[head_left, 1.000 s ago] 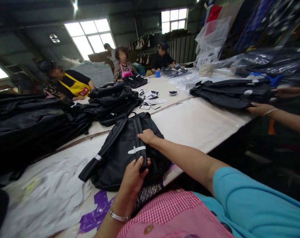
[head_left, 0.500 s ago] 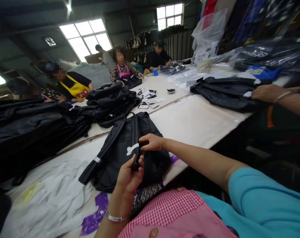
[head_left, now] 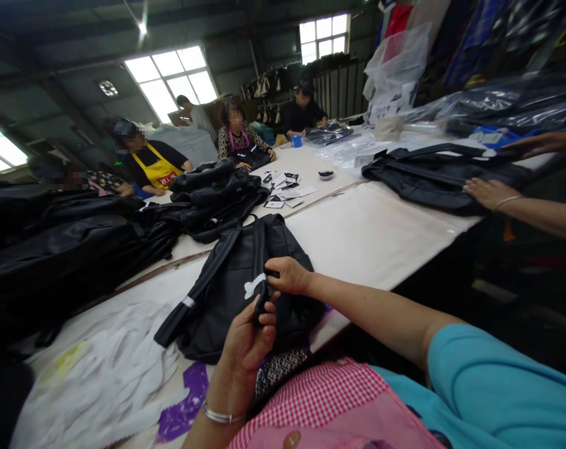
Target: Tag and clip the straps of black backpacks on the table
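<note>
- One black backpack [head_left: 208, 327] lies on the pale surface [head_left: 339, 231] directly in front of the person, its two shoulder straps facing up and one small loop at its top.
- Two white bands, one on each strap: the first band [head_left: 188, 301] sits on the strap at the left of the view; the second band [head_left: 256, 285] is on the strap in hand, its loose end sticking out to the left.
- Left hand [head_left: 249, 340]: fingers curled closed around the lower part of that strap, just below the second band; one bracelet [head_left: 223, 415] circles the wrist.
- Right hand [head_left: 289, 276]: fingers drawn narrow, pinching the same strap's edge beside the second band.
- One heap of white strips [head_left: 109, 374], too tangled to count, lies left of the backpack, with a purple piece [head_left: 184, 402] near the left forearm.
- Two piles of black bags stand beyond, a large pile [head_left: 67, 249] and a smaller pile [head_left: 217, 193]; single bags cannot be counted.
- Many loose cards [head_left: 287, 190], overlapping, and one small dish [head_left: 326, 175].
- On the right, two hands of a co-worker [head_left: 491, 193] are at one other black bag [head_left: 427, 174].
</note>
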Demonstrator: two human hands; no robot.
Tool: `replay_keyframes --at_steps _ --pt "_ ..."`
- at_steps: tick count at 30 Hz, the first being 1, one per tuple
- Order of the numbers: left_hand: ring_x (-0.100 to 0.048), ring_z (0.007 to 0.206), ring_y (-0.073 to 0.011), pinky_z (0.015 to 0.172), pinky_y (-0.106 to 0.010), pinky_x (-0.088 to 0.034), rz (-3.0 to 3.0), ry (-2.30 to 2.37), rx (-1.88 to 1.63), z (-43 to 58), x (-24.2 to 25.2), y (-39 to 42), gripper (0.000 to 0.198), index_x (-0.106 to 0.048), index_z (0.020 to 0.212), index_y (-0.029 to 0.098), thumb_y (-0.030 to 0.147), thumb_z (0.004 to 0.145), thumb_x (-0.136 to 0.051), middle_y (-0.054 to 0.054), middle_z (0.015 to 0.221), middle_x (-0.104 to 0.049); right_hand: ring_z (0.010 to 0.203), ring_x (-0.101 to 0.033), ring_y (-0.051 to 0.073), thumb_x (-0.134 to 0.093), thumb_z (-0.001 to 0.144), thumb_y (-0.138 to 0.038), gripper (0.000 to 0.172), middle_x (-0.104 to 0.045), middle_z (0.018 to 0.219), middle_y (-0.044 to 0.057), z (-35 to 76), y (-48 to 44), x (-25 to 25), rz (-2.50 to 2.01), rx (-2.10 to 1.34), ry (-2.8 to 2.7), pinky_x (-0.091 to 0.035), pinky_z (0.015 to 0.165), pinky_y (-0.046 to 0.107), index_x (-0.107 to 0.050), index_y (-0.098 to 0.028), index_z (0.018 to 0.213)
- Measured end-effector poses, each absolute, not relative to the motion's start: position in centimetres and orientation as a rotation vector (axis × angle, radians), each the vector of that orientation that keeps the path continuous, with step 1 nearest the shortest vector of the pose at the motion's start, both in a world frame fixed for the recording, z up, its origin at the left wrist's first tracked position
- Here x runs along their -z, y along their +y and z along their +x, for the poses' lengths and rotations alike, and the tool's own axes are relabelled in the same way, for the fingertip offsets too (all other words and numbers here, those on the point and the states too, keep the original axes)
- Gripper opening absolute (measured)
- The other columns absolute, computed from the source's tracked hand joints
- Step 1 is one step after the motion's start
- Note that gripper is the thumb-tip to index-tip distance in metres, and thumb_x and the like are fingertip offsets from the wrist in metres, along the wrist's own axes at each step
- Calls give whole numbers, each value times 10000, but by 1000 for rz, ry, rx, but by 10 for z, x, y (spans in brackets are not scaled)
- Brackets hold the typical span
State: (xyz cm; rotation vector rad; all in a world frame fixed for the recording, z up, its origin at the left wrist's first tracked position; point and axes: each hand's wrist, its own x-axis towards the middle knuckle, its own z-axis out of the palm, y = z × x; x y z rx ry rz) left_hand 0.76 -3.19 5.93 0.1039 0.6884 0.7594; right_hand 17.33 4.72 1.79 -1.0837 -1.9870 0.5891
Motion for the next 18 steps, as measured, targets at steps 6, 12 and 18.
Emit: replay_keyframes --at_steps 6,12,18 --pt "-609 543 -95 470 -201 -540 372 1069 -937 16 -39 -34 105 -611 914 102 190 857 -600 -63 768 -664 716 -548 131 -551 778 -215 81 -622 745 -10 181 56 -18 -974 -1207 -1724 -407 658 222 -609 -158 770" --pt "-684 730 -159 578 -249 -584 461 1010 -968 19 -35 -36 147 -615 976 75 135 842 -607 -140 959 -690 523 -487 104 -509 860 -471 365 -581 597 -9 175 73 -12 -1101 -1513 -1304 -378 512 227 -586 -156 691" --pt "-622 549 -77 433 -159 -501 145 765 -821 1 -60 -26 271 -577 1034 79 317 949 -480 -87 833 -664 730 -601 151 -551 818 -328 220 -667 814 6 179 55 -11 -940 -1430 -1570 -475 699 278 -653 -177 942"
